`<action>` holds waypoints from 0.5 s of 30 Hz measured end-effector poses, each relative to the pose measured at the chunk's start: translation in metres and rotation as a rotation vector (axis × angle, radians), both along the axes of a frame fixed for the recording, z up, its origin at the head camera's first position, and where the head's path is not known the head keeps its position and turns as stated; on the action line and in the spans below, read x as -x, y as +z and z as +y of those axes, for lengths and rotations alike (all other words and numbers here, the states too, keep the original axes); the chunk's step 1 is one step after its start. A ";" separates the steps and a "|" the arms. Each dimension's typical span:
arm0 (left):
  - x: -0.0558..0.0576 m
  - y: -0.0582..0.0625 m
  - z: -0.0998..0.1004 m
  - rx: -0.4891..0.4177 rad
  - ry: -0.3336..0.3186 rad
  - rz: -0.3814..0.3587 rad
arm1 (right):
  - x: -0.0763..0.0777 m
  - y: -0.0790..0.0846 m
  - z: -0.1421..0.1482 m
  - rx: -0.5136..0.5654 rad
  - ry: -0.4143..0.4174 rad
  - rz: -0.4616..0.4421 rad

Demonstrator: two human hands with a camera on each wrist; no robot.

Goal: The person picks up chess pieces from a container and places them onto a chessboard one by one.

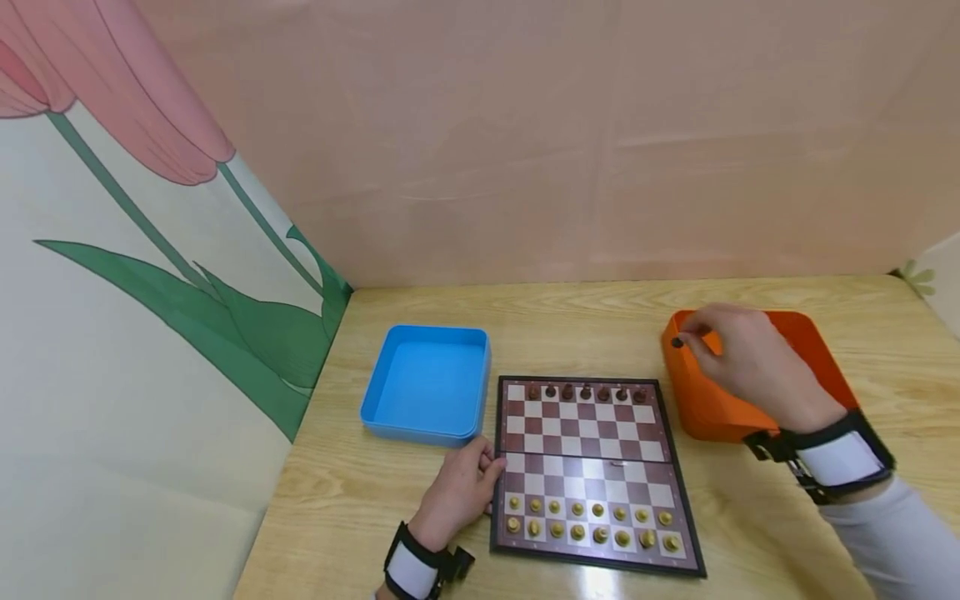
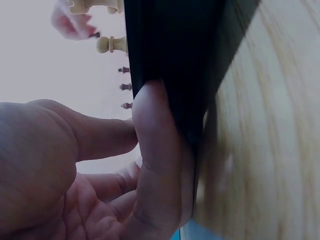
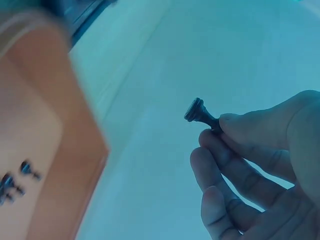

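My right hand [image 1: 738, 358] pinches a dark chess piece [image 3: 201, 114] between thumb and fingertips, above the orange bin's near-left part. Its base points outward in the right wrist view, and its head is hidden by my fingers. My left hand [image 1: 461, 483] grips the left edge of the chessboard [image 1: 592, 479], thumb at the top edge and a finger against its black side [image 2: 170, 60]. Two rows of gold pieces [image 1: 577, 532] stand on the board's near side. One row of dark pieces [image 1: 586, 392] stands along the far side.
The orange bin [image 1: 708, 417], right of the board, has several small dark pieces [image 3: 30, 170] lying in it. A blue tray [image 1: 427, 383] stands behind my left hand, left of the board. Behind the wooden table [image 1: 570, 317] hangs a plain pinkish cloth [image 1: 525, 167].
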State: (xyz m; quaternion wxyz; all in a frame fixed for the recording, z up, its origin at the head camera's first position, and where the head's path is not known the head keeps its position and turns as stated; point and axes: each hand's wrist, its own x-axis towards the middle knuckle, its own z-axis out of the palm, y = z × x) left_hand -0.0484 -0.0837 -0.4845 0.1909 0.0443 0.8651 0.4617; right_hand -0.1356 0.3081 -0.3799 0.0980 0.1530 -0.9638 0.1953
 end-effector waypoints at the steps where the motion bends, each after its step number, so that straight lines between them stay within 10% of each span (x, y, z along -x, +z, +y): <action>1: 0.000 0.000 0.000 0.000 0.001 -0.004 | 0.000 0.002 -0.005 0.001 0.020 0.016; 15: 0.002 0.000 0.000 -0.003 0.000 -0.022 | 0.002 0.011 -0.065 0.009 0.211 0.059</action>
